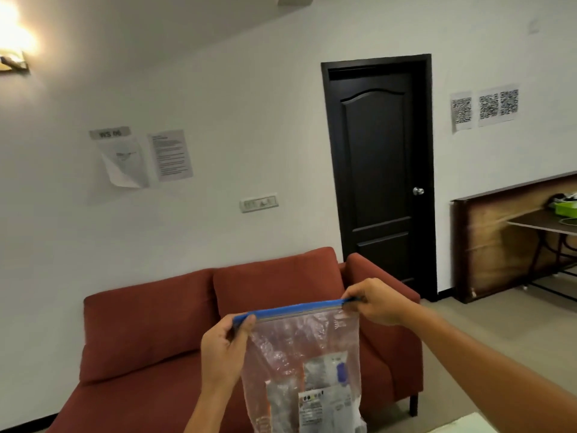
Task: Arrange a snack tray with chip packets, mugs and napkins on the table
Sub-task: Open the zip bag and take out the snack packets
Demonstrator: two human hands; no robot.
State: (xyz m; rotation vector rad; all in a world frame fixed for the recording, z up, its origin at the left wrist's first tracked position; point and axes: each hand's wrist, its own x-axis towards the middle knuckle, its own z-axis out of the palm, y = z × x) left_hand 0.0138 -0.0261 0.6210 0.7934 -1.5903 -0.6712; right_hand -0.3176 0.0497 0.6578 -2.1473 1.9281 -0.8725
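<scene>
Left hand (223,354) pinched shut on the near end of the blue zip strip (296,308), thumb and fingers closed over the corner; right hand (373,303) likewise closed in a pinch on the strip's far end. Between the two, a clear zip-lock bag (299,348) held up in the air at chest height, hanging straight down, strip pulled taut and level. Inside, low in the bag, flat packets (309,398) with printed labels and a trace of orange, most likely the chip packets, though too blurred through the plastic to say for sure. Behind the bag, a red sofa (150,323); beyond it a white wall with taped papers (170,154), a dark door (377,173), and a side table (543,221) well apart at the right. At the bottom right corner, a pale edge (468,423), perhaps the work table, barely in view. No tray, mugs or napkins visible. Step in hand, by judgement: opening the bag to get at the snacks, an early stage with nothing yet arranged. Next move likely calls for parting the two lips of the seal, then one hand freed to reach in while the other keeps the mouth open. Whether the seal is already parted: cannot tell.
</scene>
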